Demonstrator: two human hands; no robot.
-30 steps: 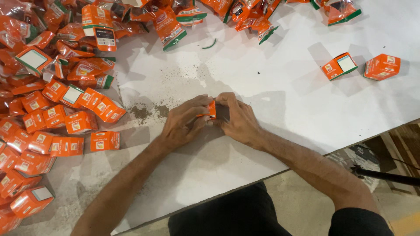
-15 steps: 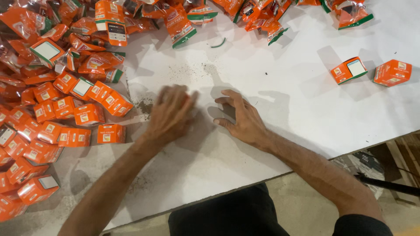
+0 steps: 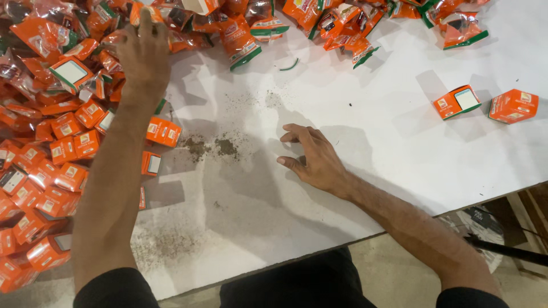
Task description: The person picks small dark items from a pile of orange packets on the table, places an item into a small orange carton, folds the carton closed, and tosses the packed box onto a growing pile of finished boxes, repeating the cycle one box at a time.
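Orange sachets (image 3: 171,34), crinkled and shiny with green edges, lie heaped under and around the left hand (image 3: 144,54), which is stretched far forward with its fingers spread and laid flat on the heap; whether anything is pinched beneath the palm cannot be told. Just beside that hand's wrist, toward the person, small orange boxes (image 3: 63,148) are packed close together, some showing a white face, and they run down along the outer side of the left forearm to the near table edge. On the inner side of the forearm, one orange box (image 3: 164,132) lies a little apart from the pack, with another white-faced box (image 3: 150,163) just below it.

The right hand (image 3: 313,161) rests on the bare white table (image 3: 371,114), empty, fingers loosely curled with the tips on the surface, gripping nothing. Between the two hands, near the right thumb, a patch of dark spilled powder (image 3: 214,147) smears the table, with fainter specks beyond it. Farther out past the right fingertips, a small green sliver (image 3: 289,65) lies near the front of the sachet heap. Well apart to the outer side of the right hand, two lone orange boxes (image 3: 485,104) sit near each other on the table, one showing a white panel.
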